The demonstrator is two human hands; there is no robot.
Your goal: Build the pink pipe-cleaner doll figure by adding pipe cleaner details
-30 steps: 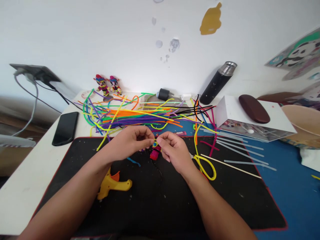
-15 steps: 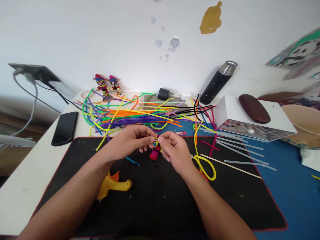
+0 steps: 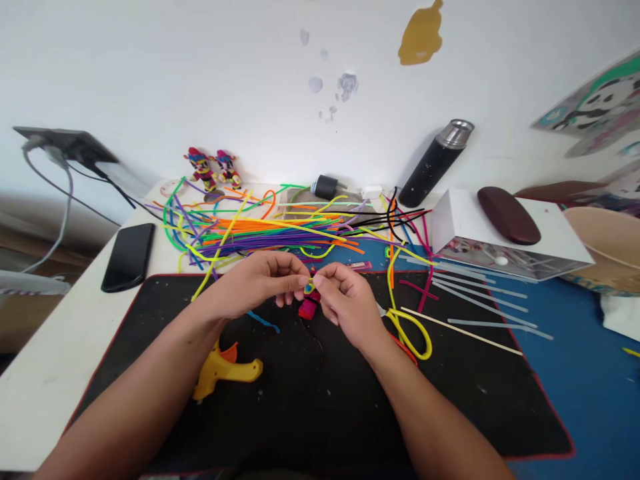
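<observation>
My left hand (image 3: 270, 277) and my right hand (image 3: 353, 303) meet over the black mat (image 3: 310, 413), thumbs and forefingers pinched. Between the fingertips is a small looped piece of yellow pipe cleaner (image 3: 309, 283) with a bit of blue in it. Just below shows a pink and dark fuzzy pipe-cleaner piece (image 3: 307, 308); whether it is joined to the yellow one I cannot tell. By my right wrist lie yellow-handled scissors (image 3: 417, 333), partly covered. A yellow tool with an orange trigger, like a glue gun (image 3: 230, 370), lies beside my left forearm.
A heap of coloured pipe cleaners (image 3: 280, 233) spans the back. Two small figures (image 3: 201, 167) stand behind it at left. A phone (image 3: 129, 257) lies far left. At right are clear glue sticks (image 3: 490, 300), a wooden stick (image 3: 465, 332), a white box (image 3: 510, 233) and a black flask (image 3: 435, 163).
The fingertips have shifted slightly around the yellow pipe cleaner, and its shape between them looks a little different. The surrounding objects stay put; the view has moved slightly.
</observation>
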